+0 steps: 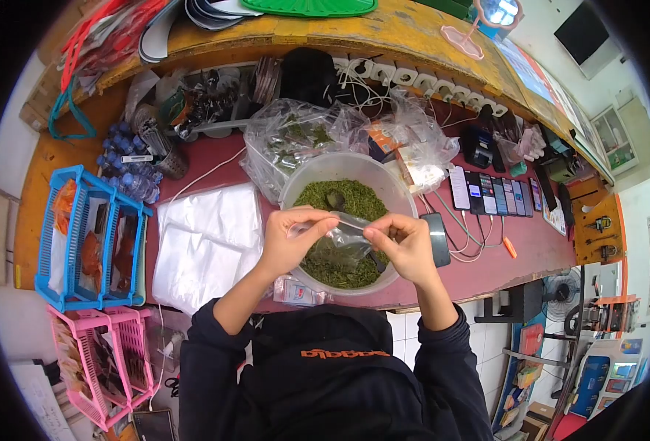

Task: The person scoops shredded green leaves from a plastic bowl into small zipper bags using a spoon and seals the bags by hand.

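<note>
Both of my hands pinch the top edge of a small clear plastic bag (pixel 348 239), which hangs between them. My left hand (pixel 295 231) grips one corner and my right hand (pixel 403 246) the other, thumbs against the forefingers. Beneath the bag stands a large whitish tub (pixel 290 192) with chopped dried green leaves (pixel 347 192) in it. A dark spoon (pixel 335 198) rests in the leaves near the far side. Left of the tub, stacks of clear plastic bags (pixel 206 250) lie flat on the table.
Behind the tub sits a large clear bag with green leaves (pixel 292 140). Blue baskets (pixel 90 242) and water bottles (pixel 130 165) stand at the left. Several phones (pixel 489 192) with cables lie at the right, near an orange marker (pixel 510 248). A power strip (pixel 413 79) runs along the back.
</note>
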Demonstrator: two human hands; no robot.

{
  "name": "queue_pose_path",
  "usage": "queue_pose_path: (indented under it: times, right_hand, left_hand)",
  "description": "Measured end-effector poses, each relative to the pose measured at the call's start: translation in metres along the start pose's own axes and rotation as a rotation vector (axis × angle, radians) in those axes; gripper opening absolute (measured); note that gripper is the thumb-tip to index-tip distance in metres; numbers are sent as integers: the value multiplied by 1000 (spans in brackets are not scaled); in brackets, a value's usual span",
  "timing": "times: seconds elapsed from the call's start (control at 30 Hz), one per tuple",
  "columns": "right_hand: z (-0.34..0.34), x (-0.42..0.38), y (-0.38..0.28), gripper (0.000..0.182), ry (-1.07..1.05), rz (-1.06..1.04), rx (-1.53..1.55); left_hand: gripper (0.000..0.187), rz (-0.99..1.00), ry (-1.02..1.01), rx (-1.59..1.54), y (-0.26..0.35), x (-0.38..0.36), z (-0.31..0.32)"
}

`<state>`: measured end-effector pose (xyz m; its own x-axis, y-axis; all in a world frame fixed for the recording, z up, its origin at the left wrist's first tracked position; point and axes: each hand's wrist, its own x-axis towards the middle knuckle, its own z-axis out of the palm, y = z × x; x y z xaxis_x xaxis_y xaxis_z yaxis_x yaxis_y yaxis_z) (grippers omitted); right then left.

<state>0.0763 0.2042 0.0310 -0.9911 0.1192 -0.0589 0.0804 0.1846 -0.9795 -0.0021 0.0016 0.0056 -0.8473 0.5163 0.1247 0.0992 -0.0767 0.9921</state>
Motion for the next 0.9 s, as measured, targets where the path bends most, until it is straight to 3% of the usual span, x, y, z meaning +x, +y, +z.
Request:
queue_pose_path:
  times: [0.1,0.27,0.33,0.43,0.5,0.53,0.57,0.6,0.67,0.73,0.8,0.9]
  right_hand:
    - [4,-2,3,7,88,-235,-111]
    - [21,-3,-6,7,116,-366,-214]
    - [23,-7,-8,7,156,-428,-221]
    - [6,-17,-7,7,178,-380,-178]
    - [-9,-23,2,8,235,-347,-34]
    - [-14,-25,5,8,293,-308,114]
    - [-18,-24,4,8,292,-310,115]
    - [-21,-23,1,8,336,-299,132]
    - [-19,-21,1,7,378,-290,148]
    - [-10,-13,6,5,260,-309,-100]
    - [-4,-5,7,13,222,-325,-222]
    - [15,5,3,24,275,-344,-400]
  left_hand:
    - [10,23,7,8,-1,-1,1]
    - [8,114,-34,-39,-1,-5,15]
    - [6,215,-20,90,11,-6,12]
    - [6,172,40,61,18,0,-2]
    - [7,287,152,95,8,16,-11]
    - [8,360,273,157,10,35,-29]
    - [12,261,371,195,10,55,-51]
    - [16,392,409,366,7,76,-66]
    - [21,393,388,440,6,107,-76]
    - [28,324,350,523,5,114,-72]
    - [40,324,170,646,-3,102,-51]
    - [51,112,-322,258,-18,60,-8]
